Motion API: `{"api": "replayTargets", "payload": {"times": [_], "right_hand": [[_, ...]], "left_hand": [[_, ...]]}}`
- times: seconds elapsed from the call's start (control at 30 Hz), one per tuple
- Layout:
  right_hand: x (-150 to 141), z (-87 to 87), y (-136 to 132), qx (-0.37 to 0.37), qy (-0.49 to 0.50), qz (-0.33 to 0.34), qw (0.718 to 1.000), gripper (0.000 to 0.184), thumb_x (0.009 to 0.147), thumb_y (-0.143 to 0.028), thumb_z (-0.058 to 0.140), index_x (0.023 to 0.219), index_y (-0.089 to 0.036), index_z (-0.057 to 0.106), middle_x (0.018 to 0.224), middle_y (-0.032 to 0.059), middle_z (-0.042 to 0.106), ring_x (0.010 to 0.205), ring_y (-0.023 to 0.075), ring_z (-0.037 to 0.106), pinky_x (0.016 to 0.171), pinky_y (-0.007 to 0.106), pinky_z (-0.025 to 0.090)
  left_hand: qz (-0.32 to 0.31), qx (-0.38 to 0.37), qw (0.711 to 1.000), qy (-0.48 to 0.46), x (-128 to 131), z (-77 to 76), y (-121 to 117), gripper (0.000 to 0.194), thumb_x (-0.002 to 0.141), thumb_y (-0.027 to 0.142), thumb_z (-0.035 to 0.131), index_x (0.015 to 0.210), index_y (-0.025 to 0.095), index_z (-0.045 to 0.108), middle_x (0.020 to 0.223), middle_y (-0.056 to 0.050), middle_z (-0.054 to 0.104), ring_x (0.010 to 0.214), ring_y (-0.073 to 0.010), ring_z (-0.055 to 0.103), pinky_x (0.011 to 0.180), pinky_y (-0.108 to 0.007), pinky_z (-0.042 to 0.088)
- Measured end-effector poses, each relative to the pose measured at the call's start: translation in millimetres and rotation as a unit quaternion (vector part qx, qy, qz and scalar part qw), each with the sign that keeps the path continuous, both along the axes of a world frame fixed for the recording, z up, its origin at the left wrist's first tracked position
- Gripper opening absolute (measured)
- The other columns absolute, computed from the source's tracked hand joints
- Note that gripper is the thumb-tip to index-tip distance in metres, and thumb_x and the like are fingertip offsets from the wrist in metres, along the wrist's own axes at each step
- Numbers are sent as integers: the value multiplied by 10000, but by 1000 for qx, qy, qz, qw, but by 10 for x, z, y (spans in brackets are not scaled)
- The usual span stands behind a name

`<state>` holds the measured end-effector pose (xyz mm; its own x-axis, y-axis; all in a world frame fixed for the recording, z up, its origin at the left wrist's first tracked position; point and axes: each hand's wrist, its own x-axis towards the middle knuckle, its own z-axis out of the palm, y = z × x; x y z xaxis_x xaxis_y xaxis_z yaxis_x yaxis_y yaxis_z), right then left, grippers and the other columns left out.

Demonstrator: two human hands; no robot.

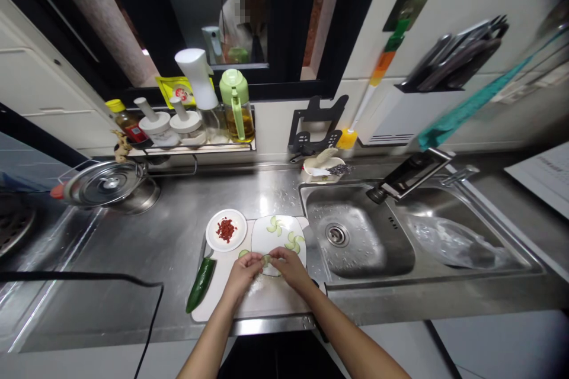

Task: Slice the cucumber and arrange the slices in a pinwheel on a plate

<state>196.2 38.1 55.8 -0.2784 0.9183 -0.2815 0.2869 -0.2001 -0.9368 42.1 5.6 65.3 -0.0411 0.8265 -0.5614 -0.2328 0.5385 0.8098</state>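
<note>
My left hand [244, 273] and my right hand [288, 267] meet over the near edge of a white square plate [262, 230]. Pinched between the fingertips of both is a thin, pale green cucumber slice [266, 260], partly hidden. On the plate lie two fanned groups of cucumber slices, one at the back [275, 225] and one on the right [294, 241]. Another cucumber slice [243, 253] rests just beyond my left fingers. A cut cucumber [201, 285] lies along the left side of the pale cutting board [217, 302]. Small red pieces [226, 230] sit in a round white dish [212, 239].
A double sink [360, 249] with a tap [409, 174] is on the right, a plastic bag [457, 243] in its far basin. Left stands a lidded pot [111, 186]. A rack [200, 148] holds seasoning bottles. A black cable [89, 276] crosses the left counter.
</note>
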Motion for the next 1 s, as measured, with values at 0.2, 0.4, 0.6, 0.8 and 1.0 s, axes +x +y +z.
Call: {"api": "replayTargets", "payload": {"times": [0.2, 0.4, 0.6, 0.8, 1.0], "right_hand": [[97, -19, 11, -16, 22, -4, 1000, 180, 708, -347, 599, 743, -177, 647, 732, 10, 642, 727, 159, 579, 702, 285, 440], [173, 9, 65, -22, 26, -3, 999, 190, 688, -343, 615, 760, -177, 676, 740, 20, 662, 732, 167, 589, 710, 289, 439], [238, 56, 120, -3, 6, 14, 1000, 193, 705, -359, 609, 745, -187, 689, 750, 20, 679, 753, 174, 601, 715, 288, 438], [279, 69, 207, 27, -82, 56, 995, 190, 748, -307, 550, 778, -180, 688, 774, 23, 689, 752, 160, 611, 694, 259, 445], [307, -5, 264, 52, -175, 64, 981, 129, 737, -221, 547, 794, -178, 655, 707, 2, 647, 678, 133, 563, 638, 236, 399]], "left_hand": [[27, -42, 997, -65, 76, -71, 5, 370, 546, 350, 768, 793, 145, 584, 485, 88, 458, 396, -19, 382, 413, -158, 192], [39, -122, 978, -166, 127, -83, 10, 343, 583, 241, 763, 848, 161, 560, 699, -3, 645, 522, -68, 583, 478, -158, 362], [77, -116, 971, -194, 151, -115, 78, 302, 628, 251, 768, 865, 130, 624, 817, -72, 682, 680, -109, 638, 562, -179, 449], [146, -72, 974, -160, 201, -142, 150, 401, 514, 251, 828, 837, 153, 612, 634, 24, 602, 556, -55, 552, 489, -144, 360], [60, -9, 998, -29, 222, -173, 136, 449, 562, 284, 746, 971, 135, 636, 511, 82, 477, 438, -37, 397, 460, -175, 276]]}}
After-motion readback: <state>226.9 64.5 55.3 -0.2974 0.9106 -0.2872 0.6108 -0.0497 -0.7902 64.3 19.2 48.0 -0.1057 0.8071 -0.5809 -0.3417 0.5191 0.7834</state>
